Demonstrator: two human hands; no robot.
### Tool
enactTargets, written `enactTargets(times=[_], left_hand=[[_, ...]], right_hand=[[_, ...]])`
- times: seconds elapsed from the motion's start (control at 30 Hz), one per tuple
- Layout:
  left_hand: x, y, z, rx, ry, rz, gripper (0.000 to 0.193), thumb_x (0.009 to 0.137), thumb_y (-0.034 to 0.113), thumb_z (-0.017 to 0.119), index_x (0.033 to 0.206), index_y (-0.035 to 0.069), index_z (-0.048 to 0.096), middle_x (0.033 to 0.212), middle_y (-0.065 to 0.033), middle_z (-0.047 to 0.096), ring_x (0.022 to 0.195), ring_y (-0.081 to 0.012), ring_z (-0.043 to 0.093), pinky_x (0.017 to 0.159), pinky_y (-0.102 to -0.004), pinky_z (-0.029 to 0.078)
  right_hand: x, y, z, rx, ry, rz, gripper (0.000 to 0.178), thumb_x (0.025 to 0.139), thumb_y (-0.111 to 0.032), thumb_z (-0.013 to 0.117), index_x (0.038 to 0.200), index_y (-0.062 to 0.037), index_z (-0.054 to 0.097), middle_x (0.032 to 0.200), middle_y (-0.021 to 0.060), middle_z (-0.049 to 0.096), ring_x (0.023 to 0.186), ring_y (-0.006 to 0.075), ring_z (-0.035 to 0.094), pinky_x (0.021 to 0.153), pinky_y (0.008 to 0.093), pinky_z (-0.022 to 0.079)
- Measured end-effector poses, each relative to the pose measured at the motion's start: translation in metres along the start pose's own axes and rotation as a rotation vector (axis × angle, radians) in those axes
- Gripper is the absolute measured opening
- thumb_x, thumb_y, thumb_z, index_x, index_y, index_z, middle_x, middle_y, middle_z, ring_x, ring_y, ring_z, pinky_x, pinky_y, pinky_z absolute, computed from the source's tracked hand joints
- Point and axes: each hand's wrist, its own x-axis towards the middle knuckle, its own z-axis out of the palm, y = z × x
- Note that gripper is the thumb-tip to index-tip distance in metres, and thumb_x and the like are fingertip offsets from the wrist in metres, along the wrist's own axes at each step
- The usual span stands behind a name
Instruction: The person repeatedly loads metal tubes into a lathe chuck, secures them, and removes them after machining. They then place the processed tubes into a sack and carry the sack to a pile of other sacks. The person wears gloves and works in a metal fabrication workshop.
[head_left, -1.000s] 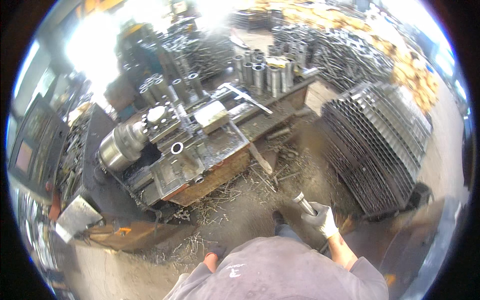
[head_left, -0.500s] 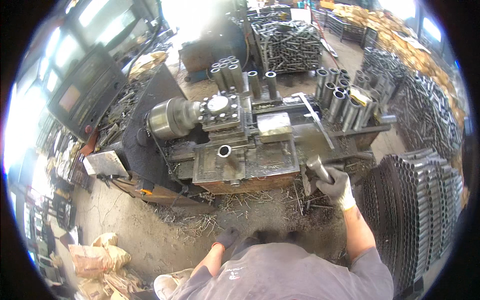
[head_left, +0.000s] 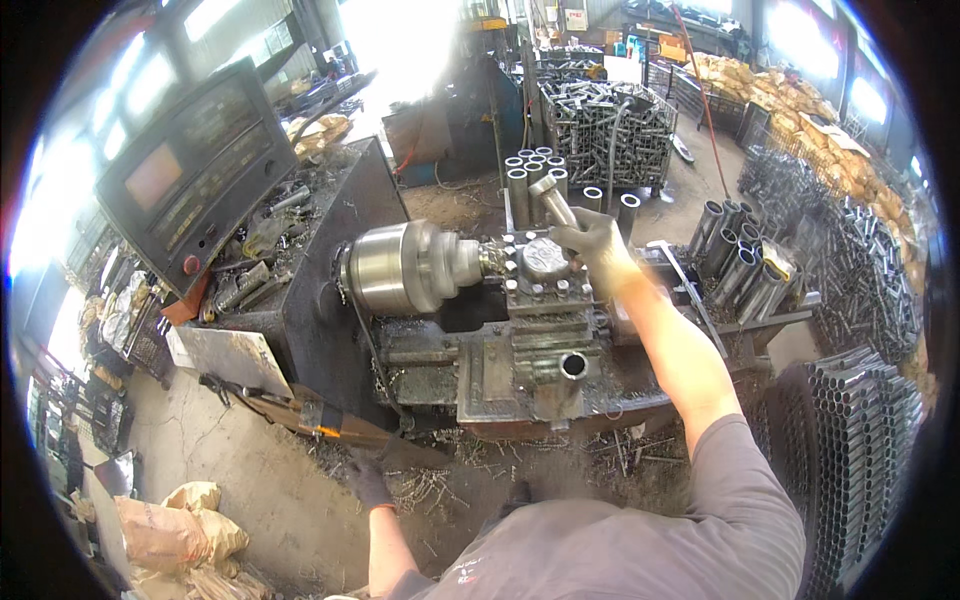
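My right hand [head_left: 592, 243], in a grey glove, is raised over the lathe's tool post [head_left: 545, 262]. It is closed round a short steel bar with a wider head [head_left: 552, 200], held tilted with the head up. Left of the tool post is the big steel chuck [head_left: 385, 268]. Below and nearer me, a steel tube [head_left: 572, 368] stands upright on the lathe's carriage. My left hand [head_left: 368, 484], in a dark glove, hangs low at the left, near the machine's front panel; its fingers are too blurred to read.
Several steel tubes [head_left: 518, 192] stand behind the tool post, more [head_left: 738, 262] at the right beside a caliper [head_left: 690, 290]. A control panel [head_left: 205, 170] is at the left. Stacked tubes [head_left: 865, 440] rise at the right; paper sacks [head_left: 170, 530] lie on the floor, lower left.
My right hand has carried the steel bar up and leftward, from the right of the carriage to above the tool post. My left hand has moved left. The view has shifted.
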Motion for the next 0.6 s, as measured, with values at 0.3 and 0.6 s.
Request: enactTargets(times=[0.3,0.6], left_hand=[[0.072,0.018,-0.043,-0.211,0.268,-0.112,0.055,0.111,0.047,0.048,0.141,0.003,0.060,0.136,-0.0225,0.068,0.120,-0.0377,0.067,0.095,-0.0456,0.052],[0.041,0.097,-0.015,-1.216,-0.161,-0.539,0.041,0.103,0.043,0.061,0.132,0.014,0.066,0.119,-0.0062,0.067,0.107,-0.0231,0.065,0.084,-0.0442,0.057]], right_hand=[[0.043,0.038,0.032,0.152,-0.040,0.065,0.038,0.091,-0.022,0.075,0.120,0.0030,0.073,0.077,0.0015,0.066,0.059,0.0066,0.057,0.048,0.0227,0.046],[0.026,0.035,0.028,0.193,-0.083,0.013,0.029,0.092,-0.024,0.076,0.107,0.0006,0.073,0.077,0.0009,0.067,0.060,0.0057,0.059,0.051,0.0221,0.045]])
